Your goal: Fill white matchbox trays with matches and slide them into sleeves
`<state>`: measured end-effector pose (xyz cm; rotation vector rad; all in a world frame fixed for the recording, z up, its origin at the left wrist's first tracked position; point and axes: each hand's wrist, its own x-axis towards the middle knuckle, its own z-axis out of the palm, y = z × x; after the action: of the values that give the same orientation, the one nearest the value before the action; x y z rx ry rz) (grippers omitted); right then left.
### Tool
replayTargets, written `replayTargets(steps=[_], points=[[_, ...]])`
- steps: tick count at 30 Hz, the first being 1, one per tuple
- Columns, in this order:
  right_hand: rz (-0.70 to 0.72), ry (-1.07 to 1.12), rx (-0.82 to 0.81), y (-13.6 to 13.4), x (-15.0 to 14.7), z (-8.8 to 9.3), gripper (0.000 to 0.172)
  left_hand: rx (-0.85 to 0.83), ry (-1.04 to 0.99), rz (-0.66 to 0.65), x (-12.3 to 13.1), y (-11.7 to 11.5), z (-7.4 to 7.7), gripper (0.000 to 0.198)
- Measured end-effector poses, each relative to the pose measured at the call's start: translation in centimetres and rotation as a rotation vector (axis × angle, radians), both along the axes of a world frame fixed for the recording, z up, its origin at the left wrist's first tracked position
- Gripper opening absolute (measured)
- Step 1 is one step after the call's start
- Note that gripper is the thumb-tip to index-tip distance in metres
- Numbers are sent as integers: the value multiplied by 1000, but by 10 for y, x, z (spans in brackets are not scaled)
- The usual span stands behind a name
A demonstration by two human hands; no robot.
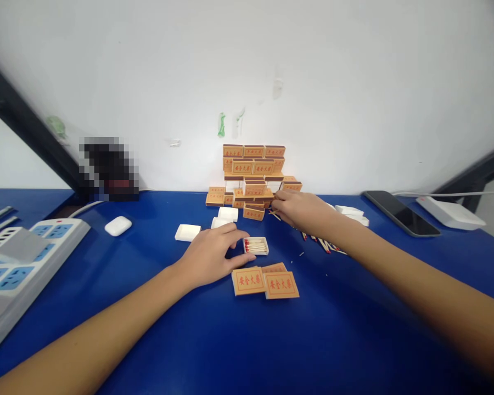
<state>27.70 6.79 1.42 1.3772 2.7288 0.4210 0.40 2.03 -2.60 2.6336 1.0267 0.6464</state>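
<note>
My left hand (216,249) rests on the desk, its thumb and forefinger at the near and far sides of a white matchbox tray (257,246) full of red-tipped matches. Just in front lie orange matchbox sleeves (281,285) with red lettering. My right hand (290,207) reaches to the right foot of a stepped stack of matchboxes (254,167) by the wall. Its fingers are bent together, and what they hold, if anything, is hidden. Loose matches (324,244) lie partly under my right forearm.
White empty trays (188,232) lie left of the stack, and more white trays (349,211) to the right. A black phone (401,213) and a white box (450,213) are at far right. A power strip (28,263) and white earbud case (118,226) are at left.
</note>
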Motion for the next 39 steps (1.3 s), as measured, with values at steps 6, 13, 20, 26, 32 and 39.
replayTargets(steps=[6, 13, 20, 26, 32, 39], points=[[17, 43, -9, -3, 7, 0, 18, -3, -1, -3, -1, -2, 1, 35], [-3, 357, -120, -14, 17, -3, 19, -4, 11, 4, -1, -1, 0, 36], [-197, 886, -235, -33, 17, 3, 28, -2, 13, 5, 0, -1, -1, 35], [-190, 1235, -347, -55, 3, -2, 37, -4, 20, 13, 0, -1, 0, 35], [-162, 1157, -489, -76, -22, -13, 17, -6, 28, 11, 0, 0, 1, 36], [-154, 1037, -341, -75, -35, -27, 10, 4, 15, 5, 1, 1, 0, 36]])
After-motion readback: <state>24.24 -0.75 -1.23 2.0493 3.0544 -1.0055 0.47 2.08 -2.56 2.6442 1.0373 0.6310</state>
